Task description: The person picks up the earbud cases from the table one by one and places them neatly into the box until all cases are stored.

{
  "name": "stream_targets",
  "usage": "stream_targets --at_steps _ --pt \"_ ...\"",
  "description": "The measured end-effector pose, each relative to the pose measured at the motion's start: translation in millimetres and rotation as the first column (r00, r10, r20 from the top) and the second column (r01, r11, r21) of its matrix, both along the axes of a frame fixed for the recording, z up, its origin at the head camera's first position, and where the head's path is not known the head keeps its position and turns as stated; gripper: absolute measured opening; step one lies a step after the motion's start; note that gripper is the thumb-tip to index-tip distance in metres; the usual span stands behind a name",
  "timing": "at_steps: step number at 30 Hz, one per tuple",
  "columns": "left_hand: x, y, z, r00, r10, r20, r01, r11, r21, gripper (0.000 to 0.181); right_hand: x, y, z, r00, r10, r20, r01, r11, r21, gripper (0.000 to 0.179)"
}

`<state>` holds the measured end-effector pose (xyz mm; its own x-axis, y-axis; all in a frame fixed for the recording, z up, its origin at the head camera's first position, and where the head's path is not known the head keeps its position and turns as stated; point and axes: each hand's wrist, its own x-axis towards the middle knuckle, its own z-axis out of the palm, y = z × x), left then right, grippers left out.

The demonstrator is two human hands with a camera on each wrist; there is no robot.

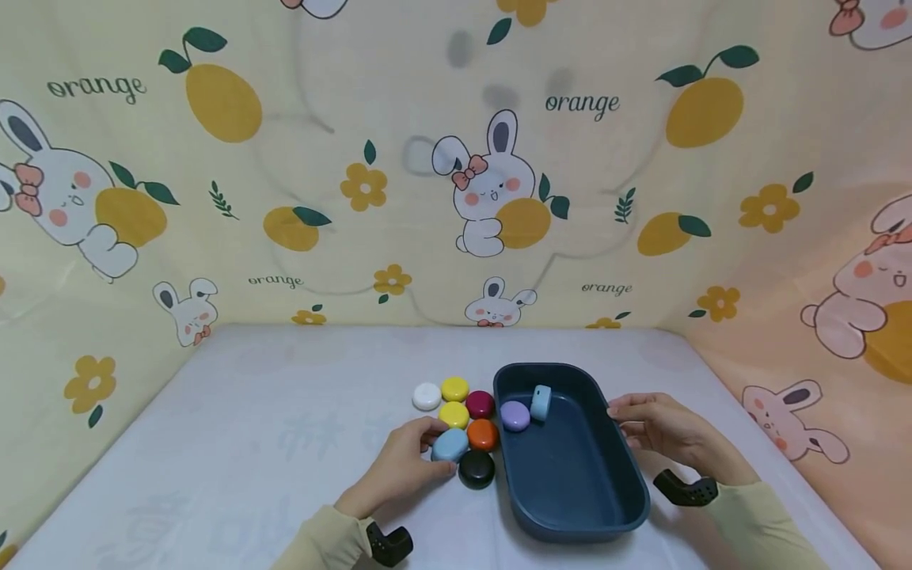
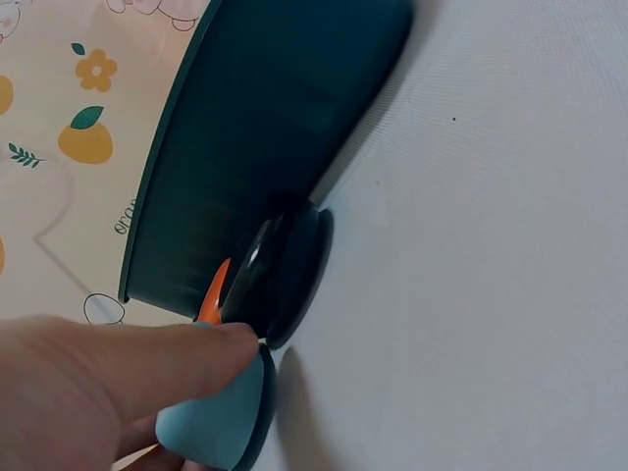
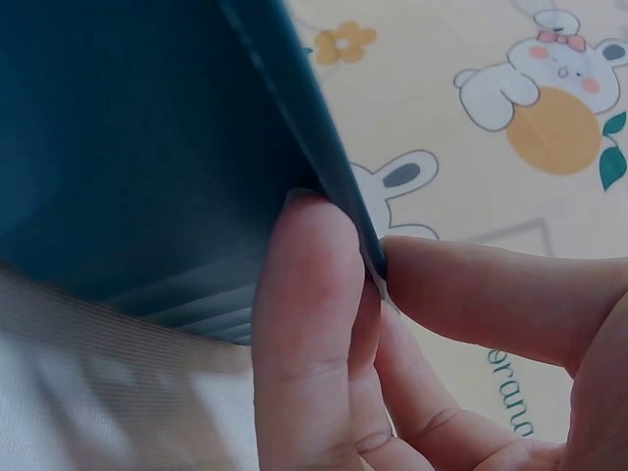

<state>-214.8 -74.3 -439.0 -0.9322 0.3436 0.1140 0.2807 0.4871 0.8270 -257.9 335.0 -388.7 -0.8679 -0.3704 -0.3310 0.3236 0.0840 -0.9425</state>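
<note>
My left hand [image 1: 404,463] pinches a light blue rounded disc [image 1: 450,446] between thumb and fingers, at the near left of a group of coloured discs. In the left wrist view the thumb lies across this light blue disc [image 2: 221,422]. Beside it sit a black disc [image 1: 476,469] and an orange disc [image 1: 483,435]. My right hand [image 1: 673,431] grips the right rim of a deep dark blue tray [image 1: 570,475]. Up close, the right wrist view has the fingers at the tray's outer wall [image 3: 147,177] and rim. Inside the tray lie a lilac disc [image 1: 515,416] and a small light blue block [image 1: 541,402].
Left of the tray are two yellow discs, one far [image 1: 454,389] and one nearer [image 1: 454,415], a white disc [image 1: 427,396] and a dark red disc [image 1: 480,404]. A white cloth [image 1: 249,427] covers the table. Printed curtains [image 1: 399,95] hang behind and at both sides.
</note>
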Motion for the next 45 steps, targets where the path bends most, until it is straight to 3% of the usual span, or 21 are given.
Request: stream_targets --at_steps 23,45 --pt "1.5 -1.1 6.2 1.000 0.003 -0.023 -0.004 0.999 -0.036 0.041 -1.7 -3.2 0.5 1.000 -0.030 0.003 0.030 0.998 0.052 0.016" --pt "1.8 -0.9 12.6 0.998 0.040 -0.057 -0.037 0.998 0.045 0.043 -0.6 -1.4 1.8 1.000 -0.027 0.002 0.027 0.999 0.028 0.012"
